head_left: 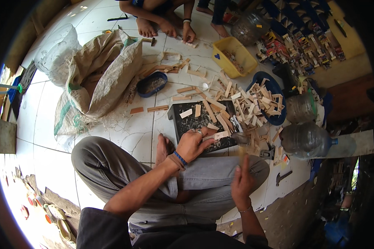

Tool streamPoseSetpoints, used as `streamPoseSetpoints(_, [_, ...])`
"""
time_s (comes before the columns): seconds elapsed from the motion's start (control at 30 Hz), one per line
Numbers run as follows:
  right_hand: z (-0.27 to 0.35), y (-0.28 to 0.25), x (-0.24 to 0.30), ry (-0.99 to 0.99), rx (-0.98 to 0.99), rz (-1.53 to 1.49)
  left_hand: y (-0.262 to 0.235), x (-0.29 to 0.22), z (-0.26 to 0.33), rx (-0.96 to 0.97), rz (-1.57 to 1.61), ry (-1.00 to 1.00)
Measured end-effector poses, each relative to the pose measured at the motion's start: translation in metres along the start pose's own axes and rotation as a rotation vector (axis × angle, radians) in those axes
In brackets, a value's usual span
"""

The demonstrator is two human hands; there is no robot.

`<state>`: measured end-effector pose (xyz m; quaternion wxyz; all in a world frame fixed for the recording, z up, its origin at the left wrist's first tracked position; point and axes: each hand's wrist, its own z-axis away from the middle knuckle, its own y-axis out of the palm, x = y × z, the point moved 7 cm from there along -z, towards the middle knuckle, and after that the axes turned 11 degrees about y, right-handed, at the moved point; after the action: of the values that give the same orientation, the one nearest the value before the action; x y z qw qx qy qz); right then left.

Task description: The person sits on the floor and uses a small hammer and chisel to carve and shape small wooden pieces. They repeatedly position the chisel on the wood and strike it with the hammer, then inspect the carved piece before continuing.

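Observation:
My left hand (pixel 190 145) pinches a small pale wooden piece (pixel 221 135) over the black low work board (pixel 187 124) in front of my crossed legs. In my right hand (pixel 242 182) is a hammer (pixel 242 151), its handle upright and its head smeared by motion, just right of the wooden piece. Loose wooden slats (pixel 210 112) and short offcuts lie across the board among sawdust. Against the board's right side spreads a heap of small wooden parts (pixel 249 101), partly spilling into a dark blue basin (pixel 280 118).
A second hammer (pixel 283 177) lies by my right knee. Large plastic bottles (pixel 305 140) stand at the right. Beyond are a yellow tub (pixel 232 62), a blue oval tray (pixel 151 87) and a woven sack (pixel 99 74). Another person's hands (pixel 189 32) work at the far side.

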<state>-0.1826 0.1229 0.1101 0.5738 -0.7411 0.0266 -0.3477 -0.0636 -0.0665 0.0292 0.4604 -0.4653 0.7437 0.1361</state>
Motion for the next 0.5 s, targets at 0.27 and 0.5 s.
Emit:
streamPoseSetpoints(0.27, [0.000,-0.015,0.011,-0.060,-0.189,-0.097,0.000,0.002,0.001,0.044,-0.074,-0.008])
streamPoseSetpoints(0.5, [-0.005,0.000,0.007,-0.075,0.005,0.029,0.001,0.003,-0.001,0.016,-0.030,-0.015])
